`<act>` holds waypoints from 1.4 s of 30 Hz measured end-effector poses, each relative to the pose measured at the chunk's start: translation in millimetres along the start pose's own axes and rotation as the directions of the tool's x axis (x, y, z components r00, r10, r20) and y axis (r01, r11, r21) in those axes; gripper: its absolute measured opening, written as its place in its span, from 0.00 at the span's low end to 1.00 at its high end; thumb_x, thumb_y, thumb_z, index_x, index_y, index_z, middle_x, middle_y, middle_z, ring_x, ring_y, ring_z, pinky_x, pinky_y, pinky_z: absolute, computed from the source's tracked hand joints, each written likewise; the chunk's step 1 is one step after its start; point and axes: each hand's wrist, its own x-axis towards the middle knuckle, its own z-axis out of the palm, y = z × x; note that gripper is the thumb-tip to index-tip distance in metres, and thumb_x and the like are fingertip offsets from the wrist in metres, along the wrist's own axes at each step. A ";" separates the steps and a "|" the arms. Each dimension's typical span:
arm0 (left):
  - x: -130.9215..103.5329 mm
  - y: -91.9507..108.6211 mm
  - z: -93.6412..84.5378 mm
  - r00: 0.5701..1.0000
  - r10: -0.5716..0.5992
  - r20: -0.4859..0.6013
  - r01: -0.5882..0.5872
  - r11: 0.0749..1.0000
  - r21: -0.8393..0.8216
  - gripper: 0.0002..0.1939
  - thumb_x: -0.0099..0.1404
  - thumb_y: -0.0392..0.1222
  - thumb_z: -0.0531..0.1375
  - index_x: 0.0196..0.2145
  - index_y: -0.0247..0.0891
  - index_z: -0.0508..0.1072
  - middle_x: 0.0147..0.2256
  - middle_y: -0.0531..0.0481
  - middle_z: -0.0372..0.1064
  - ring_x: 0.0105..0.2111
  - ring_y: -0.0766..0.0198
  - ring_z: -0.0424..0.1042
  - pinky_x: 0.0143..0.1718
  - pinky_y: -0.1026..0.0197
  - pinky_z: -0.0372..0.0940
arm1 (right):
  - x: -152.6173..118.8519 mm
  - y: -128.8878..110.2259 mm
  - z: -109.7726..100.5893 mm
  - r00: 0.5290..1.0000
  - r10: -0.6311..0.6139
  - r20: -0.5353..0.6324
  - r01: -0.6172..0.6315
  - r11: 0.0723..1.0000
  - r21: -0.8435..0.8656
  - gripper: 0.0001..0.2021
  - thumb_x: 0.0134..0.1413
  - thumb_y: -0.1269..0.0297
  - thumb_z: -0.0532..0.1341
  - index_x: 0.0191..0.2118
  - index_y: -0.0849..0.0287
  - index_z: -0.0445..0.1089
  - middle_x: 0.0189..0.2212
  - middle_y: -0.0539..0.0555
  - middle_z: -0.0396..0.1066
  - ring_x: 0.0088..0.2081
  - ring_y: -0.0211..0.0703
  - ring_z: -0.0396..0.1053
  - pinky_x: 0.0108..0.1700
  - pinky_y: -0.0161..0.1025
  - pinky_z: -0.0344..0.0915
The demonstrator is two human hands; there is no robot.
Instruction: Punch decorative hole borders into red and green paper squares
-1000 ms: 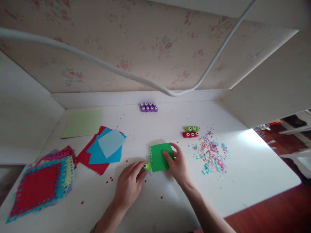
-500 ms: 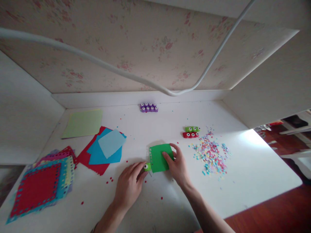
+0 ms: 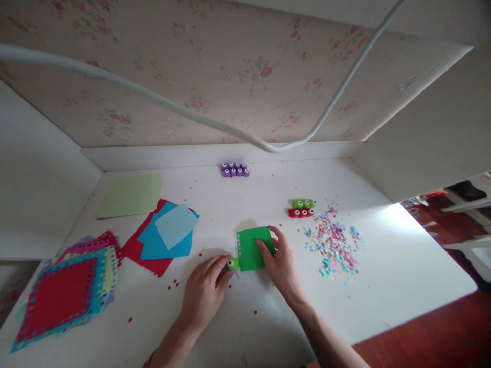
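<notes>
My left hand (image 3: 206, 287) is closed on a small light-green punch (image 3: 232, 263) with a white and black eye-like button. The punch meets the lower left edge of a green paper square (image 3: 251, 250), which has a row of punched holes down its left side. My right hand (image 3: 282, 263) pinches the right side of this square, thumb on top and fingers behind. Red, blue and pale-blue sheets (image 3: 176, 226) lie to the left of the hands.
A stack of hole-edged papers (image 3: 63, 296) lies front left, a pale-green sheet (image 3: 130, 194) behind it. Purple punches (image 3: 235, 170) stand at the back. Green punches (image 3: 304, 204) and red punches (image 3: 301, 212) are right, beside scattered confetti (image 3: 335, 243). A white cable (image 3: 192, 115) hangs above.
The green square has shifted very slightly at the punch, its left edge a little to the right. Both hands stay nearly where they were, with the same holds.
</notes>
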 end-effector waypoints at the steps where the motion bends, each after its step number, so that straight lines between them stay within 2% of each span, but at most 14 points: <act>1: 0.0 0.2 -0.1 1.000 0.000 0.003 0.000 1.000 0.003 0.14 0.69 0.45 0.57 0.52 0.42 0.71 0.45 0.47 0.76 0.44 0.57 0.76 0.46 0.55 0.71 | -0.4 -0.6 0.3 1.000 0.002 0.001 -0.002 1.000 0.006 0.27 0.56 0.47 0.61 0.58 0.55 0.61 0.40 0.59 0.77 0.35 0.50 0.75 0.32 0.42 0.72; 6: -1.4 -0.8 0.7 1.000 0.015 0.005 -0.015 1.000 0.014 0.15 0.70 0.45 0.57 0.52 0.42 0.70 0.46 0.47 0.76 0.44 0.57 0.75 0.46 0.54 0.71 | -0.8 -0.6 1.8 1.000 0.023 0.018 -0.024 0.996 0.089 0.29 0.54 0.46 0.62 0.57 0.56 0.61 0.39 0.58 0.77 0.31 0.48 0.75 0.29 0.40 0.71; 15: -1.0 -1.5 1.3 1.000 0.012 -0.008 -0.012 1.000 -0.003 0.15 0.69 0.45 0.57 0.52 0.42 0.71 0.45 0.47 0.76 0.44 0.57 0.76 0.46 0.54 0.71 | 4.3 4.3 -0.8 0.999 0.036 0.013 -0.037 0.982 0.185 0.29 0.53 0.47 0.64 0.57 0.54 0.60 0.38 0.57 0.77 0.32 0.50 0.76 0.29 0.41 0.72; 23: -1.5 -1.1 0.6 1.000 0.007 0.001 -0.007 1.000 0.002 0.14 0.70 0.44 0.57 0.52 0.42 0.70 0.46 0.46 0.76 0.44 0.57 0.75 0.45 0.54 0.71 | 1.3 8.0 2.1 0.999 0.019 0.036 -0.022 0.997 0.080 0.27 0.56 0.48 0.62 0.58 0.53 0.60 0.39 0.57 0.77 0.34 0.49 0.76 0.30 0.40 0.73; 30: -0.9 -0.8 0.4 1.000 0.025 0.007 -0.025 1.000 0.016 0.14 0.69 0.45 0.57 0.51 0.42 0.70 0.45 0.46 0.76 0.44 0.56 0.75 0.45 0.53 0.71 | 0.5 10.9 4.8 0.999 -0.016 0.046 0.013 0.997 0.072 0.27 0.58 0.49 0.61 0.58 0.53 0.59 0.40 0.57 0.77 0.35 0.50 0.77 0.32 0.43 0.74; 34: -1.3 -1.3 0.7 1.000 0.027 0.012 -0.027 1.000 0.015 0.15 0.69 0.46 0.58 0.51 0.42 0.71 0.45 0.47 0.75 0.44 0.56 0.75 0.45 0.53 0.70 | -3.2 11.6 5.0 0.991 -0.109 0.072 0.115 0.989 -0.089 0.26 0.60 0.51 0.60 0.61 0.53 0.57 0.42 0.58 0.76 0.37 0.52 0.76 0.38 0.50 0.75; 37: -1.3 -1.4 0.8 0.999 0.040 0.013 -0.040 0.999 0.018 0.15 0.68 0.47 0.59 0.51 0.42 0.71 0.45 0.47 0.76 0.43 0.56 0.75 0.45 0.53 0.71 | -6.5 10.2 -3.7 0.940 -0.328 0.094 0.341 0.904 -0.257 0.25 0.62 0.54 0.59 0.62 0.54 0.58 0.53 0.64 0.69 0.49 0.57 0.72 0.48 0.57 0.71; 39: -1.1 -1.0 0.5 0.999 0.042 0.025 -0.042 0.999 0.021 0.16 0.68 0.47 0.59 0.51 0.42 0.71 0.45 0.46 0.76 0.43 0.56 0.75 0.45 0.53 0.70 | -7.6 10.1 -13.0 0.871 -0.471 0.136 0.487 0.798 -0.355 0.23 0.63 0.57 0.59 0.62 0.53 0.60 0.64 0.65 0.56 0.59 0.60 0.63 0.55 0.60 0.66; 41: -0.7 -0.3 0.0 0.999 0.039 0.035 -0.040 0.999 0.026 0.16 0.68 0.47 0.59 0.52 0.42 0.71 0.45 0.46 0.75 0.43 0.55 0.75 0.45 0.53 0.70 | -7.4 11.6 -22.1 0.800 -0.549 0.241 0.596 0.687 -0.416 0.22 0.63 0.59 0.58 0.61 0.52 0.62 0.68 0.62 0.49 0.64 0.61 0.55 0.58 0.61 0.62; 42: -0.5 0.1 -0.3 0.999 0.038 0.035 -0.039 0.999 0.029 0.17 0.68 0.47 0.59 0.52 0.41 0.71 0.45 0.46 0.75 0.43 0.55 0.75 0.45 0.52 0.70 | -7.1 13.0 -25.8 0.766 -0.562 0.313 0.641 0.634 -0.432 0.21 0.63 0.60 0.58 0.61 0.52 0.63 0.68 0.60 0.50 0.65 0.60 0.53 0.60 0.63 0.60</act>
